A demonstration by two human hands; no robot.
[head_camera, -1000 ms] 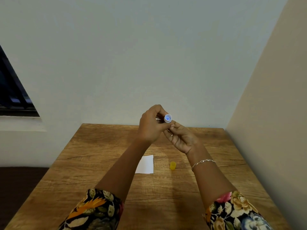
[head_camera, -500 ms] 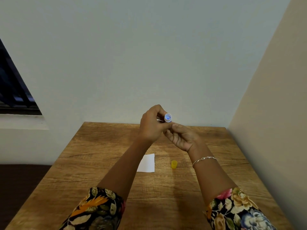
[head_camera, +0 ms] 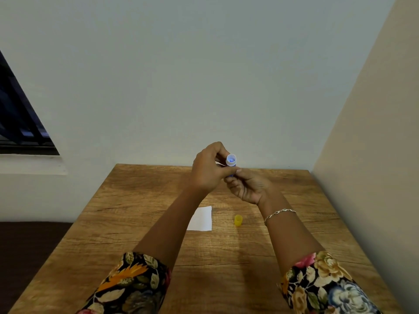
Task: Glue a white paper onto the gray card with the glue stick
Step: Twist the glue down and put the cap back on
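1. The left hand (head_camera: 207, 175) grips the glue stick (head_camera: 231, 160) above the table (head_camera: 136, 200), and the right hand (head_camera: 248, 188) pinches its base.
2. The white paper (head_camera: 201, 219) and the yellow cap (head_camera: 238, 220) lie below; I see no gray card.
3. It is better to turn the base slowly, so that only a little glue rises.

wall (head_camera: 192, 75): pale grey-blue | side wall (head_camera: 374, 155): beige | window (head_camera: 18, 123): dark, left | table (head_camera: 136, 200): wood-grain | floor (head_camera: 29, 245): dark brown

The glue stick (head_camera: 231, 160) is uncapped, its white open end with blue inside facing up, raised over the worktop's (head_camera: 226, 257) far edge. The paper (head_camera: 201, 219) lies flat mid-worktop, with the yellow cap (head_camera: 238, 220) just right of it.
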